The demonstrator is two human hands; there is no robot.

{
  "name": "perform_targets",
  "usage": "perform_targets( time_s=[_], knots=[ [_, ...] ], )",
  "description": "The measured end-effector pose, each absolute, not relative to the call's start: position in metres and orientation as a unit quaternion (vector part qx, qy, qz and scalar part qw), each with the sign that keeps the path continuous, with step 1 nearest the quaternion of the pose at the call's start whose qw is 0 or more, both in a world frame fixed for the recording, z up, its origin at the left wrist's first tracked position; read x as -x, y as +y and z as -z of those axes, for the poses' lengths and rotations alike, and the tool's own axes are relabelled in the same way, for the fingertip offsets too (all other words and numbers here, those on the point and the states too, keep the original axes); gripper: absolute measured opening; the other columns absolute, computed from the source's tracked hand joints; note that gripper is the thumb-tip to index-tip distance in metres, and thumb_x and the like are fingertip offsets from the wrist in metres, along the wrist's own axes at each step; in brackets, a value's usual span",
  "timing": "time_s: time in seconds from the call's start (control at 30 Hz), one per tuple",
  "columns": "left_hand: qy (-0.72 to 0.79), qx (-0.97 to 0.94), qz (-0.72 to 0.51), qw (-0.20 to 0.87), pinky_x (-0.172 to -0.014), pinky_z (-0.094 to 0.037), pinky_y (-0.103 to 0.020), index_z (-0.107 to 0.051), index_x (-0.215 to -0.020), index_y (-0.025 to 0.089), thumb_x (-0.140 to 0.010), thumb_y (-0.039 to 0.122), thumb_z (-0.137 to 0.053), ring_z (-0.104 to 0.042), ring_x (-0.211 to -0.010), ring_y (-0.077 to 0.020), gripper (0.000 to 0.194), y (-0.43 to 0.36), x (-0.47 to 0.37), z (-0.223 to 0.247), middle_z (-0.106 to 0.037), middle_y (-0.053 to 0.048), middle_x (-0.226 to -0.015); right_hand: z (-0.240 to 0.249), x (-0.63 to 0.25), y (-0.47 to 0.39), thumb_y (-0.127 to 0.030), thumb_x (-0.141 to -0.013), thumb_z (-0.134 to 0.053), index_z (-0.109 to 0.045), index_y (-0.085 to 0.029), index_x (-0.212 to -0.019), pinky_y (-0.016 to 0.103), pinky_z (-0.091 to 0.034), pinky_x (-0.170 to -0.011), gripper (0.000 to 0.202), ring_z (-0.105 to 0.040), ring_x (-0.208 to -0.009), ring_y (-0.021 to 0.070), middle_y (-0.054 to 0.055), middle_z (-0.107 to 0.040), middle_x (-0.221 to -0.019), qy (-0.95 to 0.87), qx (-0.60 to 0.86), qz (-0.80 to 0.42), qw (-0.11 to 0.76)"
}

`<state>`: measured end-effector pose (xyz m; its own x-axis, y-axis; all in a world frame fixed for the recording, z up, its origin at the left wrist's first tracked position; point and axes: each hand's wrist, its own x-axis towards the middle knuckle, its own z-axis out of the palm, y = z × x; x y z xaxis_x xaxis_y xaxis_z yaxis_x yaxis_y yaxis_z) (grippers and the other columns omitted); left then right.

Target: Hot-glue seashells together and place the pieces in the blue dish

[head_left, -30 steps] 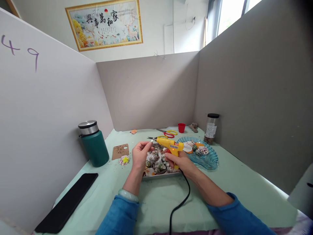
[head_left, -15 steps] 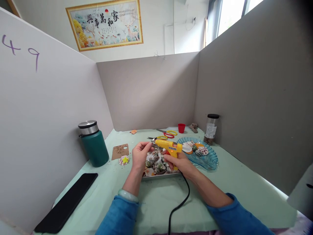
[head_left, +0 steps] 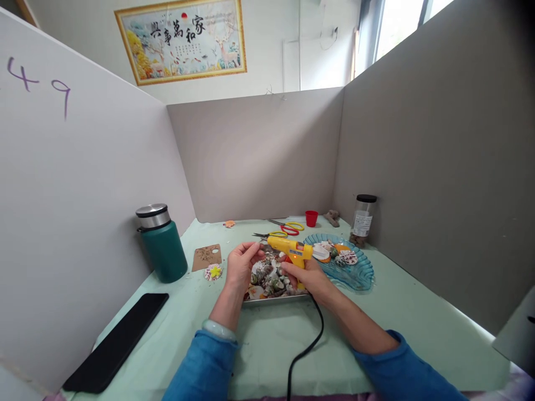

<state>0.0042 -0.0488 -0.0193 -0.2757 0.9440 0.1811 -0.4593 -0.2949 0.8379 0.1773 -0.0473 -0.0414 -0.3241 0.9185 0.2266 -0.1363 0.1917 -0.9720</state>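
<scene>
My right hand (head_left: 307,274) is wrapped round the handle of a yellow hot glue gun (head_left: 288,247), whose nozzle points left. Its black cord (head_left: 316,340) runs down toward the table's front edge. Close to the nozzle tip, my left hand (head_left: 243,264) has its thumb and fingers pinched together. Whatever sits in that pinch is too small or hidden to name. Beneath both hands lies a shallow tray (head_left: 276,301) heaped with seashells (head_left: 270,275), partly covered by my right hand and the glue gun.
A blue shell-shaped plate (head_left: 361,278) with decorated pieces is at right, near a black-lidded jar (head_left: 361,220). Scissors (head_left: 288,227) and a red cup (head_left: 311,218) lie behind. Left are a green bottle (head_left: 165,250), brown card (head_left: 207,257), flower-like piece (head_left: 213,272) and black slab (head_left: 121,340).
The view has shifted very slightly. Both hands and the glue gun keep nearly the same position relative to each other.
</scene>
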Motion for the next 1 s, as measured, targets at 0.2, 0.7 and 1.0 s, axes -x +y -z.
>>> perform_targets(
  time_s=[0.2, 0.7, 1.0],
  knots=[
    [0.344, -0.348, -0.723, 0.487, -0.06, -0.051, -0.025, -0.065, -0.071, 0.01, -0.051, 0.028, -0.085, -0.059, -0.055, -0.0094, 0.033, -0.0479, -0.0027, 0.0195, -0.07, -0.005, -0.07, 0.0439, -0.1763, -0.0455, -0.037, -0.075, -0.067, -0.062, -0.017, -0.088, 0.023, -0.037, -0.042, 0.024, -0.041, -0.039, 0.0075, -0.004, -0.058, -0.057, -0.61, 0.325, -0.542, 0.478],
    [0.383, -0.381, -0.72, 0.435, -0.062, -0.051, -0.027, -0.065, -0.07, 0.011, -0.052, 0.033, -0.083, -0.06, -0.055, -0.0107, 0.034, -0.0488, -0.0056, 0.0197, -0.069, -0.004, -0.067, 0.0474, -0.1761, -0.0445, -0.04, -0.077, -0.065, -0.062, -0.019, -0.088, 0.025, -0.036, -0.042, 0.024, -0.042, -0.039, 0.0103, -0.004, -0.051, -0.049, -0.633, 0.35, -0.493, 0.483],
    [0.396, -0.384, -0.724, 0.414, -0.061, -0.05, -0.026, -0.065, -0.068, 0.011, -0.05, 0.034, -0.084, -0.059, -0.054, -0.0108, 0.034, -0.0532, -0.0092, 0.0139, -0.066, -0.002, -0.06, 0.0475, -0.1761, -0.0441, -0.037, -0.077, -0.065, -0.062, -0.018, -0.089, 0.024, -0.037, -0.042, 0.022, -0.043, -0.041, 0.0097, -0.004, -0.052, -0.053, -0.643, 0.345, -0.493, 0.474]
  ],
)
